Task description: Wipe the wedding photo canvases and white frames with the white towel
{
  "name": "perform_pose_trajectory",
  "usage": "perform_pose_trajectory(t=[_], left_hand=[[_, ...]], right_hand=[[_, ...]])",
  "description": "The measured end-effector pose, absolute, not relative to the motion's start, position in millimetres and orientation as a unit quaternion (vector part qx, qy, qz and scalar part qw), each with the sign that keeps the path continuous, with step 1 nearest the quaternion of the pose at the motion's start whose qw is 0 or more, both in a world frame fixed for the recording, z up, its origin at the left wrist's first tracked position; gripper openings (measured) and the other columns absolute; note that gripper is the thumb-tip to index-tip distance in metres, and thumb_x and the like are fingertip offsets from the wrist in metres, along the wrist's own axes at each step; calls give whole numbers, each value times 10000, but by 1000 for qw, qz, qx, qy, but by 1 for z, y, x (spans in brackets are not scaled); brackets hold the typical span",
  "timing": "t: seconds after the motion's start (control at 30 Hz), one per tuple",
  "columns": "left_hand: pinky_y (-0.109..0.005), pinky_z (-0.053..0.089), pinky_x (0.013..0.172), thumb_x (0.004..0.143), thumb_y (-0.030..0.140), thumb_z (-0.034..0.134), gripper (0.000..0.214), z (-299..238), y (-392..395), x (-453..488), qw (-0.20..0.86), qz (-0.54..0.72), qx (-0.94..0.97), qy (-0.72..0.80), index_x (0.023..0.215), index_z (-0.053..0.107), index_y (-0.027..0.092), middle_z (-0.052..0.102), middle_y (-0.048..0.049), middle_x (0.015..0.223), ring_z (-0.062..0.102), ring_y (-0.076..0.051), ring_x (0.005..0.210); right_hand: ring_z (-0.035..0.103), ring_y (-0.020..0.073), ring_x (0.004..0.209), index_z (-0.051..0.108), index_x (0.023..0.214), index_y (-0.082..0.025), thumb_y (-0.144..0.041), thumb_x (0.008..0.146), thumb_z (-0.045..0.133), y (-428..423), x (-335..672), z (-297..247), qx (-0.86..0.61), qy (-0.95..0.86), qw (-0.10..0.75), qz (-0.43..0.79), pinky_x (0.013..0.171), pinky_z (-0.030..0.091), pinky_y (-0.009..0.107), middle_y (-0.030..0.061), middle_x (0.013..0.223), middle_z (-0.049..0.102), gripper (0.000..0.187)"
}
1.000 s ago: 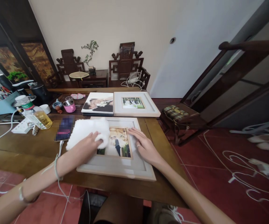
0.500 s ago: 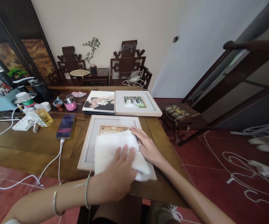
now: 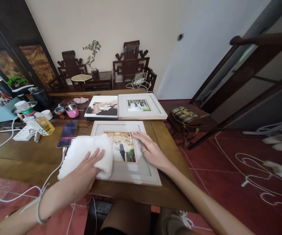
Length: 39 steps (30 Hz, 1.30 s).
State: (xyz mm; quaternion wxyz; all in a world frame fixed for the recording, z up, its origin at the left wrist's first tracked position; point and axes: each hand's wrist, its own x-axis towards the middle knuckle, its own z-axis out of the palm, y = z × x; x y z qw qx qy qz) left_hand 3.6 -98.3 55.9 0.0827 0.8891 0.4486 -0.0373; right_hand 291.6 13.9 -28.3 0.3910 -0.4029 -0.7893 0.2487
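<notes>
A light wood picture frame (image 3: 153, 178) lies flat on the table, its photo (image 3: 121, 150) showing a couple standing in front of a building. My left hand (image 3: 84, 169) grips a folded white towel (image 3: 79, 147), palm down with the fingers over its top; the thumb is hidden. The towel covers the frame's left side and spreads past it onto the table. On the right side of the photo, my right hand (image 3: 150, 148) rests with its fingers extended along the inner edge, holding nothing.
Behind lie a second frame (image 3: 159, 112) and a flat photo panel (image 3: 99, 112). To the left are a phone (image 3: 67, 133) on a white cable, a bottle (image 3: 41, 122), a pink cup (image 3: 72, 111) and a power strip (image 3: 23, 133). A chair (image 3: 204, 120) holding a plaid bag stands right.
My left hand has slid left with the towel, off the photo and past the frame's left edge, uncovering the couple. My right hand stays at the photo's right side.
</notes>
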Motion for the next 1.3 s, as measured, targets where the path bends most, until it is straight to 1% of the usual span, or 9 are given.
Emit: perform_pose_trajectory(t=[0.2, 0.3, 0.47, 0.67, 0.8, 0.9, 1.07, 1.17, 1.3], left_hand=[[-522, 215, 1164, 785, -51, 442, 320, 48, -41, 9, -12, 2, 886, 464, 987, 648, 86, 222, -196, 1550, 157, -322, 1444], [-494, 229, 1164, 828, -10, 445, 321, 45, -2, 15, -53, 50, 876, 477, 1063, 640, 90, 242, -183, 1548, 211, -299, 1438], [-517, 277, 1137, 888, 75, 486, 276, 43, 23, 16, -60, 52, 882, 465, 1124, 627, 103, 326, -185, 1513, 283, -311, 1414], [-487, 316, 1137, 827, -6, 491, 278, 45, -43, 13, -9, 18, 902, 432, 981, 681, 127, 391, -158, 1483, 329, -297, 1398], [-407, 336, 1149, 849, 28, 508, 300, 49, -105, 19, 30, 44, 906, 419, 1061, 670, 165, 355, -100, 1516, 308, -263, 1411], [-381, 338, 1151, 878, 72, 516, 280, 49, -121, 30, 51, 56, 909, 410, 1101, 654, 170, 322, -100, 1533, 290, -251, 1419], [-479, 325, 1129, 855, 75, 550, 291, 41, -69, 39, 27, 32, 896, 442, 1119, 647, 151, 306, -161, 1528, 298, -329, 1404], [-503, 284, 1135, 906, 98, 488, 282, 41, -16, 36, -28, 43, 884, 465, 1150, 626, 131, 304, -169, 1528, 250, -325, 1424], [-502, 289, 1124, 902, 99, 503, 286, 44, 30, 34, -45, 35, 886, 461, 1166, 610, 118, 281, -173, 1537, 208, -341, 1434]], right_hand=[[379, 217, 1390, 577, 1297, -229, -8, 709, 386, 12, 293, -26, -386, -795, 389, 260, 1166, 285, 508, 58, 1408, 536, 656], [401, 222, 1377, 593, 1276, -200, -16, 724, 388, 12, 294, -24, -384, -801, 379, 258, 1159, 297, 506, 84, 1390, 551, 617], [409, 216, 1371, 602, 1255, -202, -20, 747, 379, 13, 294, -25, -394, -796, 380, 257, 1153, 303, 507, 87, 1371, 567, 583], [458, 219, 1332, 627, 1216, -219, -29, 749, 380, 16, 293, -26, -400, -781, 399, 266, 1144, 312, 513, 84, 1371, 565, 562], [455, 227, 1336, 633, 1209, -206, -36, 748, 387, 15, 292, -24, -401, -779, 401, 268, 1145, 310, 511, 95, 1348, 584, 549], [452, 224, 1338, 630, 1213, -212, -36, 746, 394, 15, 292, -24, -402, -779, 397, 271, 1147, 308, 502, 89, 1340, 591, 552], [446, 220, 1342, 636, 1204, -231, -25, 728, 397, 14, 293, -24, -402, -775, 400, 278, 1145, 306, 503, 77, 1352, 582, 571], [438, 224, 1347, 637, 1206, -248, -25, 724, 405, 13, 293, -25, -404, -771, 404, 281, 1143, 305, 511, 69, 1367, 570, 580], [443, 230, 1343, 641, 1204, -246, -32, 731, 413, 13, 293, -27, -414, -765, 405, 282, 1137, 316, 509, 74, 1379, 556, 567]])
